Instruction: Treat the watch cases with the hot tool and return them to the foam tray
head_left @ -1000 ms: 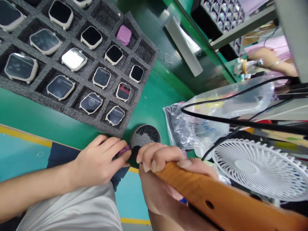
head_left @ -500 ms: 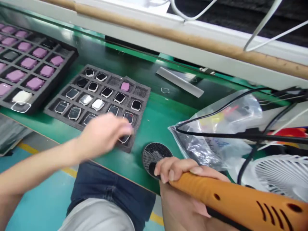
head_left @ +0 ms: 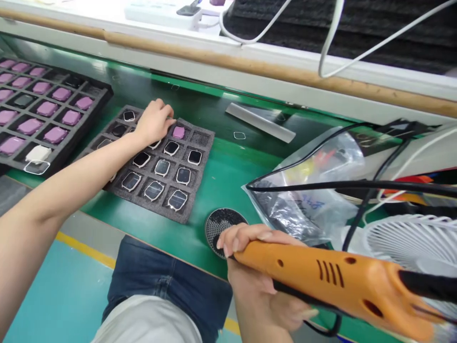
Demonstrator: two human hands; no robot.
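Note:
My right hand (head_left: pixel 250 267) is wrapped round an orange corded power tool (head_left: pixel 307 267), whose round, black perforated head (head_left: pixel 222 228) is over the green bench. My left hand (head_left: pixel 155 123) reaches across a grey foam tray (head_left: pixel 185 202), with its fingers curled down at a back-row compartment. What is between those fingers is hidden. Watch-shaped pieces with dark screens, such as a smartwatch (head_left: pixel 177 199) at the near right, lie in the tray's compartments. Beside my left fingers is a purple watch-shaped piece (head_left: pixel 178 132). My left forearm covers part of the tray.
A second dark foam tray (head_left: pixel 103 95) with several purple pieces stands at the left. A clear plastic bag (head_left: pixel 293 205), black cable (head_left: pixel 357 185) and white fan (head_left: pixel 396 243) are on the right. A grey strip (head_left: pixel 260 122) and thin frame (head_left: pixel 239 136) lie behind. A wooden-edged shelf (head_left: pixel 200 52) overhangs the back.
My left hand has moved from the near right part of the foam tray to its back row. My right hand still holds the power tool at nearly the same spot. The view has shifted slightly.

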